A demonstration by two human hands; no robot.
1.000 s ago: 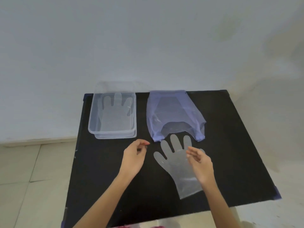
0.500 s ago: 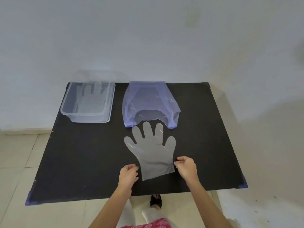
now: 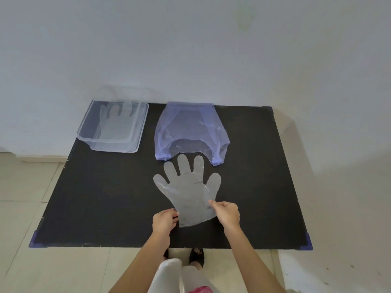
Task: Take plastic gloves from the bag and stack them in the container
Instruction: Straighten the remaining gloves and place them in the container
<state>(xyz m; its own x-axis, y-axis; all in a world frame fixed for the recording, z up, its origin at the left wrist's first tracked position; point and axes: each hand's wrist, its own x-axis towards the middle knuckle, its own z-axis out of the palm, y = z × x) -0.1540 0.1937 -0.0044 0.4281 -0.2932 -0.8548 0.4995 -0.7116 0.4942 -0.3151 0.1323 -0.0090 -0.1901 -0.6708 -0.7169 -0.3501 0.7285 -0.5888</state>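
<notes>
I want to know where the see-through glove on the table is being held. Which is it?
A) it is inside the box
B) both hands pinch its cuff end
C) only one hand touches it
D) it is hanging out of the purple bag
B: the left hand and the right hand each pinch a side of the cuff end of the plastic glove, which lies flat on the black table.

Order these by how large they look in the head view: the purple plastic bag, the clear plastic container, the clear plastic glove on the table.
1. Purple plastic bag, largest, though the clear plastic container looks almost alike; unsure.
2. Clear plastic glove on the table, smallest, although nearest to the camera.
</notes>
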